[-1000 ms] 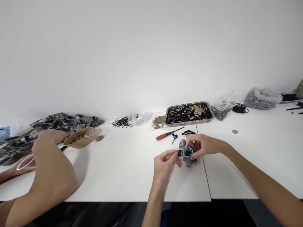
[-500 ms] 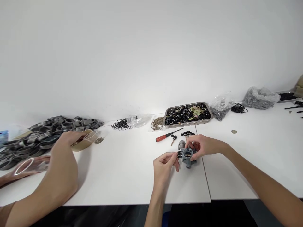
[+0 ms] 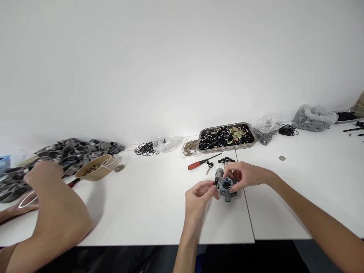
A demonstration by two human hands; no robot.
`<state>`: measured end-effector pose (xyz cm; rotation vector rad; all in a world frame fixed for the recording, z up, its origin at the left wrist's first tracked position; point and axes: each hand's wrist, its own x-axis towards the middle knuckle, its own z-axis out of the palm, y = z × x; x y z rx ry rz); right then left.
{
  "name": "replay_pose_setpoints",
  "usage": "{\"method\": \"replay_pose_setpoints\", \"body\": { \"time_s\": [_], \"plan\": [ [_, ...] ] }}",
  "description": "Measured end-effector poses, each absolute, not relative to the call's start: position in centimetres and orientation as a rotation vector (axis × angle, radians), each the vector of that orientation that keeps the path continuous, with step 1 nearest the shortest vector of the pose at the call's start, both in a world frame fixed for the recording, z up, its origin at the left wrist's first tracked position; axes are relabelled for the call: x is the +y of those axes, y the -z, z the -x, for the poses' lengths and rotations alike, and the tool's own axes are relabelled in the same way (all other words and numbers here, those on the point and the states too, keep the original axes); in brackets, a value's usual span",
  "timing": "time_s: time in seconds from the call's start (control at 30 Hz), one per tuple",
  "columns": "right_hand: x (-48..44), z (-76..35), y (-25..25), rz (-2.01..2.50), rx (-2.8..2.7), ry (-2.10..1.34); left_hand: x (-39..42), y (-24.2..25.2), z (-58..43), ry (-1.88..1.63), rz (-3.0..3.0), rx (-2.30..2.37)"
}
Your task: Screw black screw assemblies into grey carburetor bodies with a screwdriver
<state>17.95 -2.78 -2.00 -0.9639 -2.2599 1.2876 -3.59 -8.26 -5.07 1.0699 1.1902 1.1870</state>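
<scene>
A grey metal carburetor body [image 3: 228, 195] rests on the white table with its round bore facing me. My right hand [image 3: 241, 175] grips it from the right, thumb and fingers around the bore. My left hand [image 3: 200, 193] pinches a small black-headed shaft [image 3: 215, 182] at the carburetor's left side; a brass-coloured piece shows across the bore. Just behind lie a loose black-headed brass shaft [image 3: 209, 167] and several more like it [image 3: 226, 160]. A red-handled screwdriver [image 3: 194, 165] lies to the left of these.
Behind stands a metal tray [image 3: 227, 148] of small black parts and brass discs. One disc [image 3: 281, 158] lies at right. Bagged small parts [image 3: 314, 119] line the wall. At left, a co-worker's arm [image 3: 59, 201] reaches past a beige tub [image 3: 98, 175] towards piled grey castings [image 3: 76, 148].
My left fingers have shifted slightly at the shaft's head, while my right hand keeps its grip. The co-worker's hand has moved left, away from the beige tub.
</scene>
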Motion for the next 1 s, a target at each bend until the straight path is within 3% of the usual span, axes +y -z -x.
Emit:
{"method": "replay_pose_setpoints", "body": {
  "time_s": [0.53,1.0],
  "plan": [
    [-2.8,-18.0,2.0,0.945,-2.225,-1.305,-10.1,5.6,1.5,-1.429,-1.216,1.336],
    [-2.6,-17.9,2.6,0.921,-2.232,-1.280,-9.9,5.9,2.8,-1.240,-1.129,1.338]
  ]
}}
